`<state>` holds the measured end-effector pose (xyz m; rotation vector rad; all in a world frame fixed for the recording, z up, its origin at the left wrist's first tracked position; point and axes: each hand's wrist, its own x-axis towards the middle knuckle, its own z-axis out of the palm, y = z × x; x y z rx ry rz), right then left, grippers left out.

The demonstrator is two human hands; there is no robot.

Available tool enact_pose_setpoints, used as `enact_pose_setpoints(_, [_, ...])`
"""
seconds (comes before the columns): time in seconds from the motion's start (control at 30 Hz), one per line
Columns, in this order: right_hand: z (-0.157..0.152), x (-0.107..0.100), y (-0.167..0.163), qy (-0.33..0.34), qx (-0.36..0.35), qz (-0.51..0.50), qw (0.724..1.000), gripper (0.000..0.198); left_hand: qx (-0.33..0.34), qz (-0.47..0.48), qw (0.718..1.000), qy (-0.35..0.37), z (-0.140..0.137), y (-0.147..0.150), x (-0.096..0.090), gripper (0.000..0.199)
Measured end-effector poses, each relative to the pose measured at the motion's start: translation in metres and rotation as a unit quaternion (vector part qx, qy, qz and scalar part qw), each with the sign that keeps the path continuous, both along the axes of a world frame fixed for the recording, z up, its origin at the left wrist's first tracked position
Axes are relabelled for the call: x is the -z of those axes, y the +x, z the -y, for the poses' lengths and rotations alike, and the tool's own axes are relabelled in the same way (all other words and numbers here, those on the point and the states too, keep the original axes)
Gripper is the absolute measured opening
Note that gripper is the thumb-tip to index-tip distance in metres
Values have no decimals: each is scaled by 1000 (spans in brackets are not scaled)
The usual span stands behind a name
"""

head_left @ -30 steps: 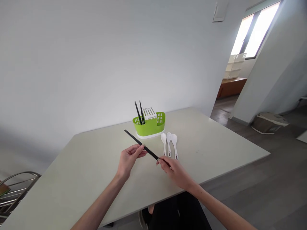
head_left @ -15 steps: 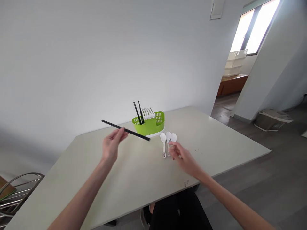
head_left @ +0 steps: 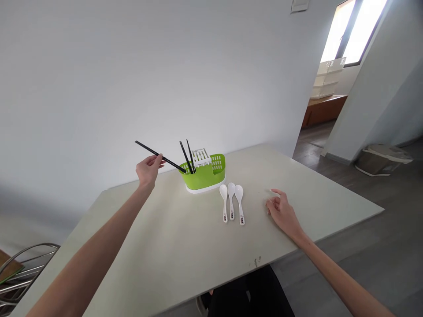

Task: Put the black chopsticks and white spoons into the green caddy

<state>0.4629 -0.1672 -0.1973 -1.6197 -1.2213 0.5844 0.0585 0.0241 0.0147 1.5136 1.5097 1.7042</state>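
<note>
My left hand (head_left: 148, 170) pinches a pair of black chopsticks (head_left: 144, 146), held slanting down to the right. Their lower tips reach the left rim of a green utensil holder (head_left: 202, 178) with a white base and a white slotted middle piece (head_left: 201, 156). More black chopsticks (head_left: 185, 155) stand upright in its left compartment. Three white spoons (head_left: 231, 201) lie side by side in front of the holder, bowls toward it. To the right of them, my right hand (head_left: 283, 213) hovers over or rests on the tabletop, fingers loosely bent and apart, holding nothing.
The pale table (head_left: 185, 255) stands against a plain wall (head_left: 132, 79). A metal-framed chair (head_left: 29, 268) is at the lower left. On the floor at the right sits a lidded bin (head_left: 380, 159), near a doorway with a window (head_left: 350, 31).
My left hand has moved the chopsticks up and forward, bringing their tips to the holder's left side. My right hand has drawn away to the right from the spoons, which now show fully.
</note>
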Motion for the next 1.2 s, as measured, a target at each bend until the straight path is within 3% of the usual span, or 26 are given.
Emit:
enact_pose_setpoints(0.23, [3,-7,-1,-15,-5,-4,1000,46,43,-143,988,-32,-33,26,26,36])
enact_pose_setpoints(0.43, [1,-5,-1,-19,3,-17,1000,46,1,-275,958,-83,-47,32,35,32])
enact_pose_setpoints(0.73, [3,-9,-3,-25,3,-22,999,45,-20,-298,949,-97,-62,22,43,31])
enact_pose_setpoints(1.2, [2,-7,-2,-31,3,-14,999,44,9,-291,951,-101,-73,18,43,27])
